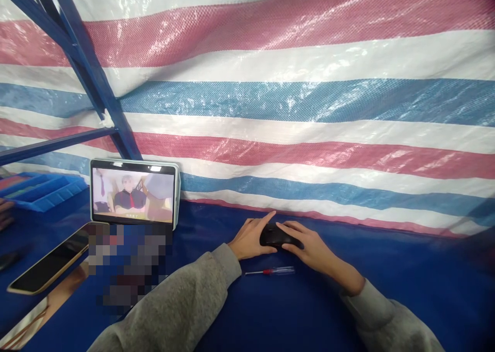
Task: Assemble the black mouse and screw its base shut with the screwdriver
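Observation:
A small black object shaped like a computer mouse (273, 235) rests on the dark blue table cover (294, 310) near the back. My left hand (249, 237) grips its left side, index finger stretched over the top. My right hand (311, 249) closes around its right side. Both arms wear grey sleeves. Just in front of the hands lies a small screwdriver (270, 272) with a clear handle and a red collar, touched by neither hand.
A tablet (134, 192) playing a video leans upright at the left. A phone (54, 261) lies flat beside it. Blue bins (40, 189) sit at far left under a blue metal frame (93, 78). A striped tarp (309, 109) hangs behind the table.

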A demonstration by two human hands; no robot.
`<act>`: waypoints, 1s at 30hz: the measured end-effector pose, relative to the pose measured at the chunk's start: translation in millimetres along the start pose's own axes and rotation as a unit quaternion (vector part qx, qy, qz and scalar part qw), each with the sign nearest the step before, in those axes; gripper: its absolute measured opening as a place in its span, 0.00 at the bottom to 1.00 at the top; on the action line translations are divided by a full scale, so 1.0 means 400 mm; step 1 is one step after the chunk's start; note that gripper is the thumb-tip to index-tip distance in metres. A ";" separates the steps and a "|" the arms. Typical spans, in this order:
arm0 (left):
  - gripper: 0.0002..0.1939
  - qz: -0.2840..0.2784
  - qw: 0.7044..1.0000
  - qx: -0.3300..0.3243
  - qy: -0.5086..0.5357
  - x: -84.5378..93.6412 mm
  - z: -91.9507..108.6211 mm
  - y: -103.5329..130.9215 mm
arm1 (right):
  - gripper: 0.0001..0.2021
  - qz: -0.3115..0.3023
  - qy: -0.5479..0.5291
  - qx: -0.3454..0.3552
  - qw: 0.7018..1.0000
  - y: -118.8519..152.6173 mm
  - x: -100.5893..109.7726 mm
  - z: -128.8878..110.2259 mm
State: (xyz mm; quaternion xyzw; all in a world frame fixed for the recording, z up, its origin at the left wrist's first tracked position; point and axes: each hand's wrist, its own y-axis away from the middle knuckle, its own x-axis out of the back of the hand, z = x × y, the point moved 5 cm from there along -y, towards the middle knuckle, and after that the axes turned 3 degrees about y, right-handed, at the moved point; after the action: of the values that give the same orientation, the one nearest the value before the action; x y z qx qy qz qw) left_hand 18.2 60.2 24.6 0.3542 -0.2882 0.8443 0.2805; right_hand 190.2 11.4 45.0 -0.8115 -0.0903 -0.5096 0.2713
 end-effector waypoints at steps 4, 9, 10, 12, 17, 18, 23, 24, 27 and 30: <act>0.54 -0.002 1.000 0.018 0.004 0.005 0.003 0.002 | 0.25 -0.022 0.003 -0.003 1.000 0.003 -0.019 0.009; 0.54 -0.001 1.000 0.018 0.010 0.006 0.005 0.003 | 0.25 -0.019 0.003 -0.009 1.000 0.004 -0.018 0.013; 0.53 -0.001 1.000 0.017 0.011 0.005 0.004 0.002 | 0.25 -0.020 0.002 -0.010 1.000 0.004 -0.017 0.013; 0.53 0.000 1.000 0.016 0.011 0.004 0.002 0.001 | 0.24 -0.023 0.002 -0.011 1.000 0.004 -0.018 0.011; 0.52 0.000 1.000 0.012 0.006 0.002 0.000 0.001 | 0.24 -0.027 0.007 -0.013 1.000 0.002 -0.018 0.010; 0.52 -0.001 1.000 0.012 0.006 0.001 0.000 0.001 | 0.24 -0.031 0.007 -0.013 0.999 0.002 -0.018 0.010; 0.51 -0.006 1.000 0.009 0.002 0.001 0.003 0.001 | 0.24 -0.045 0.003 -0.009 0.999 0.003 -0.019 0.010; 0.51 -0.005 1.000 0.008 0.001 0.001 0.003 0.001 | 0.24 -0.047 0.004 -0.009 0.999 0.003 -0.020 0.010; 0.50 -0.004 1.000 0.008 0.001 0.000 0.002 0.001 | 0.25 -0.053 0.009 -0.012 0.998 0.004 -0.023 0.008; 0.48 -0.007 1.000 0.004 0.001 0.000 0.003 0.001 | 0.25 -0.057 0.015 -0.014 0.998 0.006 -0.027 0.004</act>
State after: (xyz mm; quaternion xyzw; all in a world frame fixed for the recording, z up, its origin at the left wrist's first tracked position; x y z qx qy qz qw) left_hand 18.4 59.1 24.9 0.3562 -0.2822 0.8438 0.2855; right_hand 187.5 11.8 34.2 -0.8010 -0.1246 -0.5377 0.2318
